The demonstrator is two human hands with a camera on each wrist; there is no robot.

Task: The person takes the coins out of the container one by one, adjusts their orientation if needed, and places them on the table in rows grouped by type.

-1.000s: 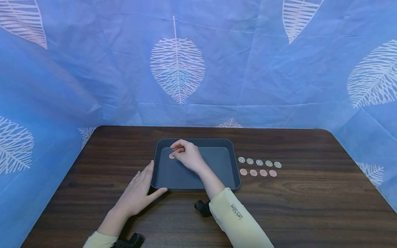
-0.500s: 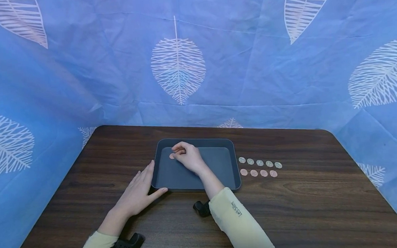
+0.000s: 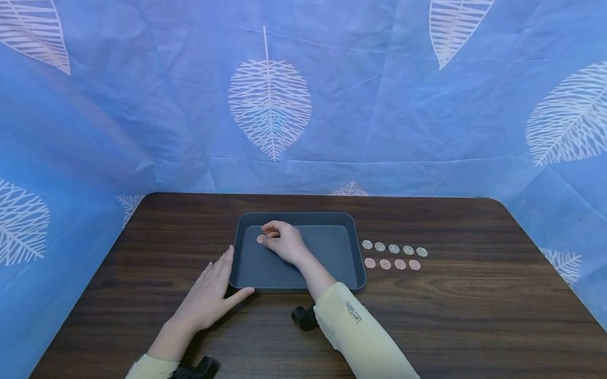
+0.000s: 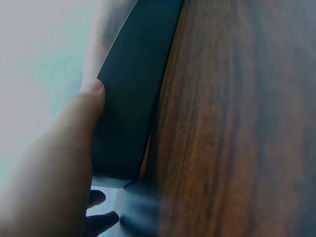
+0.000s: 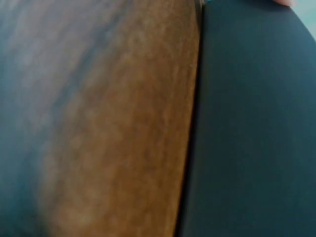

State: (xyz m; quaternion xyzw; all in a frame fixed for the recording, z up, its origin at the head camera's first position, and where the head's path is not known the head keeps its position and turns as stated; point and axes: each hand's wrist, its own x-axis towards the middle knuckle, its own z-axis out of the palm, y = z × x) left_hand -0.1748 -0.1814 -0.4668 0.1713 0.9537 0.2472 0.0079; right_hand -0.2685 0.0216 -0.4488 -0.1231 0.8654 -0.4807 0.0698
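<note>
The right hand pinches a copper coin at its fingertips, low over the tray's far-left corner. The left hand lies flat and relaxed on the surface, against the tray's near-left corner.

Even light; blurred wrist views

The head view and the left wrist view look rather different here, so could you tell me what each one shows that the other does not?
Only the head view shows the right hand inside the tray, fingers at a copper coin, and two rows of coins on the table right of the tray, with the blue leaf-print cloth behind. Only the left wrist view shows, close up, the thumb lying along the tray's outer wall. Both show the left hand against the tray's left side on the dark wood table.
</note>
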